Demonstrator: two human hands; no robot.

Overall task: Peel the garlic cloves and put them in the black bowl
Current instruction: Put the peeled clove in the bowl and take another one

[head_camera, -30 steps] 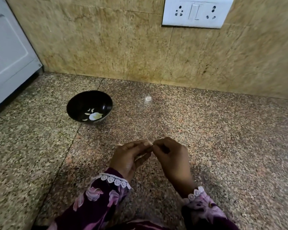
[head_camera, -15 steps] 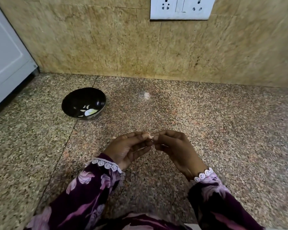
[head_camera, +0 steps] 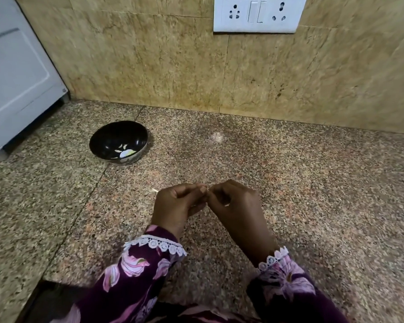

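Observation:
My left hand (head_camera: 176,207) and my right hand (head_camera: 236,206) meet fingertip to fingertip above the granite counter (head_camera: 301,194). Both have curled fingers that pinch a small garlic clove (head_camera: 207,191) between them; the clove is almost wholly hidden by the fingers. A thin pale scrap of skin (head_camera: 155,190) pokes out just left of my left hand. The black bowl (head_camera: 107,136) stands on the counter to the far left of the hands, with a pale peeled clove and a few white bits lying in its bottom.
A small whitish scrap (head_camera: 217,137) lies on the counter behind the hands. A tiled wall with a white switch plate (head_camera: 258,15) rises at the back. A white appliance (head_camera: 16,75) stands at the far left. The counter's front edge drops off at bottom left.
The hands stay together, working at the clove, with only small finger shifts. The view has tilted slightly, so the bowl and wall sit differently in frame.

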